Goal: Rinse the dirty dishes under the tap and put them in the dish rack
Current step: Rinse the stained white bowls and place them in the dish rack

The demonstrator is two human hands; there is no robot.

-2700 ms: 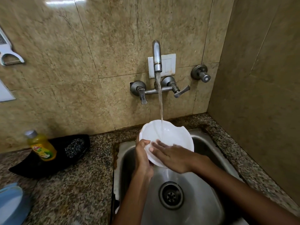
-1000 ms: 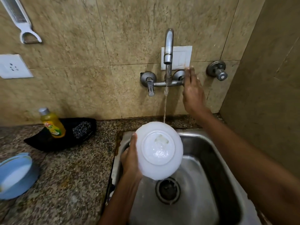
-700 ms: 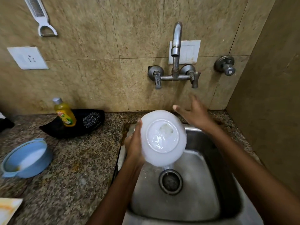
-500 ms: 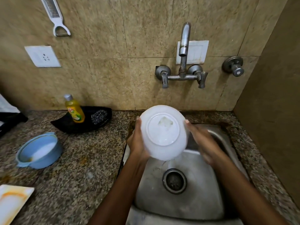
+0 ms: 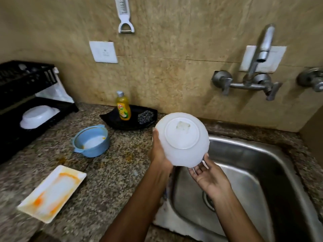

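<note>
White bowl (image 5: 182, 139) held upside down, base toward camera, over the left edge of the steel sink (image 5: 244, 172), just above the counter (image 5: 113, 180) line. Left hand (image 5: 160, 151) grips its left rim, thumb against the outer wall, other fingers hidden behind so can't tell how they curl. Right hand (image 5: 208, 177) palm-up under the lower edge, fingers spread and relaxed, fingertips touching or nearly touching the rim, not pinching. Tap (image 5: 262, 49) shows no stream. Step judged: rinse of this bowl finished, draining/transfer to rack starting. Next move calls for carrying it left across the counter to the black dish rack (image 5: 26, 95) at far left, where another white bowl (image 5: 37, 116) already sits inverted; keep it tilted so water drips out, clear the blue bowl (image 5: 90, 140) on the way. Still dirty, by the orange stains: blue bowl and white rectangular tray (image 5: 52, 193). Versus earlier frames: water was running onto the bowl, right hand then went to the tap handle, the stream thinned and stopped; the right hand has returned beneath the bowl, and the view has swung left, bringing the rack in.
</note>
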